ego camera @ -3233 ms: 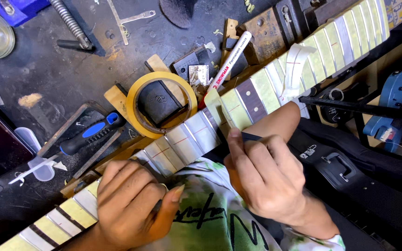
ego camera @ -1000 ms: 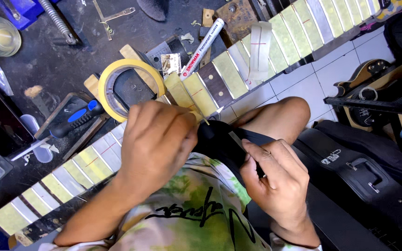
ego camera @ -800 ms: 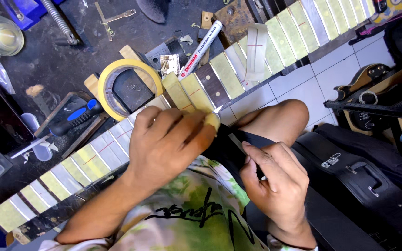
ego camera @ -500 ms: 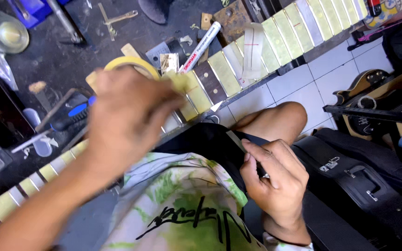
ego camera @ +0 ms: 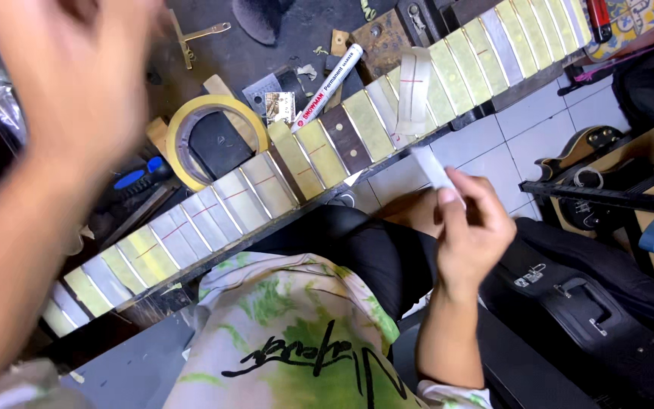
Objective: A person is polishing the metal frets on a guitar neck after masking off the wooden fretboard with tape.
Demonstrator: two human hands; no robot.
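Two bare hands are showing in the head view. The right hand [ego camera: 472,227] is hovering in front of the bench edge, above the lap, its thumb and fingertips [ego camera: 448,198] pinching together on a short strip of pale masking tape [ego camera: 433,168]; the strip is sticking up and away from the fingers, clear of the bench. The left hand [ego camera: 77,72] is sitting raised close to the camera, large and motion-blurred, over the left end of the bench; its fingers are looking loosely spread, but whether anything is lying in them I cannot tell.

A guitar neck [ego camera: 304,151] is lying diagonally along the bench edge, fretboard up, most gaps between frets covered with pale tape, some pieces bearing thin red lines. One dark wood gap [ego camera: 344,138] is showing bare near the middle. A roll of yellow masking tape [ego camera: 183,125] is lying flat just behind the neck, and a white permanent marker [ego camera: 327,88] is resting near it to the right, pointing toward the neck. A blue-handled tool [ego camera: 136,178] is lying left of the roll. A black case [ego camera: 584,318] is sitting on the floor at right.
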